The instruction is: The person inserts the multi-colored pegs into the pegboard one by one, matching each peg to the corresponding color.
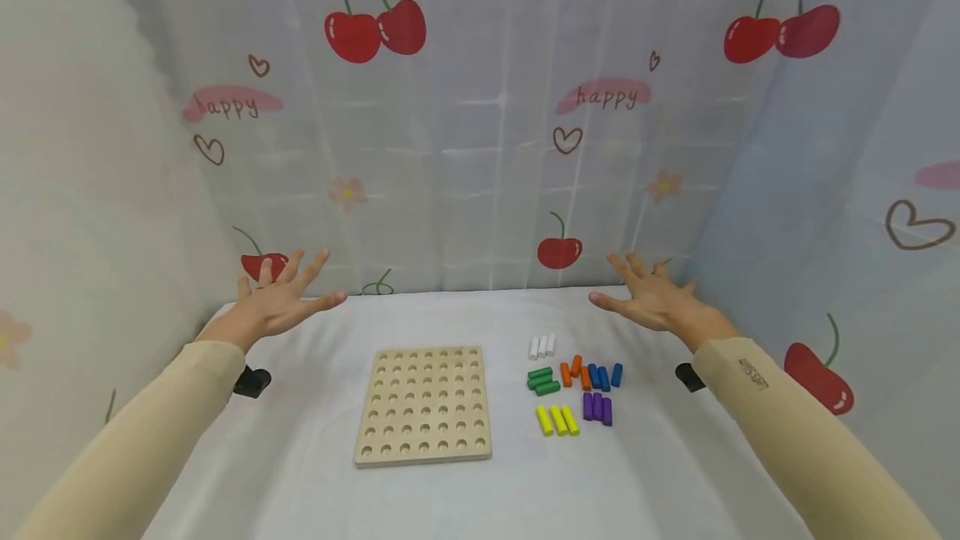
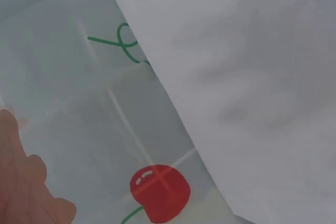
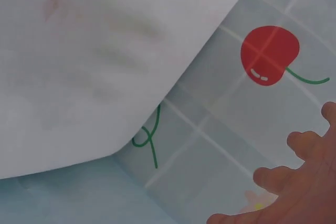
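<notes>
My left hand (image 1: 276,305) is held up over the table's far left, fingers spread, holding nothing. Over the far right, my right hand (image 1: 654,300) is spread the same way and touches nothing. A square wooden board (image 1: 422,407) with rows of round holes lies between the arms, left of centre. To its right are small pegs grouped by colour: white pegs (image 1: 542,347), green pegs (image 1: 543,382), orange pegs (image 1: 576,371), blue pegs (image 1: 604,377), purple pegs (image 1: 597,407) and yellow pegs (image 1: 557,420). Only part of each hand shows in its own wrist view.
A white cloth covers the table (image 1: 315,440). Behind it hangs a curtain (image 1: 465,148) printed with cherries, hearts and the word happy, and similar sheets enclose both sides. Black wrist devices, such as the left one (image 1: 252,382), sit under the sleeves.
</notes>
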A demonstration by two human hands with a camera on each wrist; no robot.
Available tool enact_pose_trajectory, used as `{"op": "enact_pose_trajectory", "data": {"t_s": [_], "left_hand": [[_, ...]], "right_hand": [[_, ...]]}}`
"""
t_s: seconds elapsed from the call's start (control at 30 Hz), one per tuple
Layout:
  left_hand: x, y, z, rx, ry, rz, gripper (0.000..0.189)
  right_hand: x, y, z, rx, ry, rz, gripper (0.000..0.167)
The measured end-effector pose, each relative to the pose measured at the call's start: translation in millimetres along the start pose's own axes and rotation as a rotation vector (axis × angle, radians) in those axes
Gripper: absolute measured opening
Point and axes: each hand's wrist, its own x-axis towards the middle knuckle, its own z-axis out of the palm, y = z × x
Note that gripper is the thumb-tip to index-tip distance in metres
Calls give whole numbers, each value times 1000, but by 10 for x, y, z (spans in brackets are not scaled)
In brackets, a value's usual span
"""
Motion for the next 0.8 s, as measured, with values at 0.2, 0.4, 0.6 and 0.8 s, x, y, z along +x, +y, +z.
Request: {"op": "enact_pose_trajectory", "data": {"t_s": [0.2, 0.4, 0.6, 0.8], "left_hand": [[33, 51, 136, -22, 39, 55, 97], [62, 10, 179, -91, 92, 86, 91], [28, -18, 299, -207, 125, 144, 85], [12, -9, 472, -328, 143, 200, 72]], "right_hand": [[-52, 30, 66, -1, 22, -16, 101], [-64, 49, 93, 50, 32, -30, 98], [-93, 99, 128, 133, 67, -63, 93], [-184, 206, 226, 213, 117, -84, 80]]}}
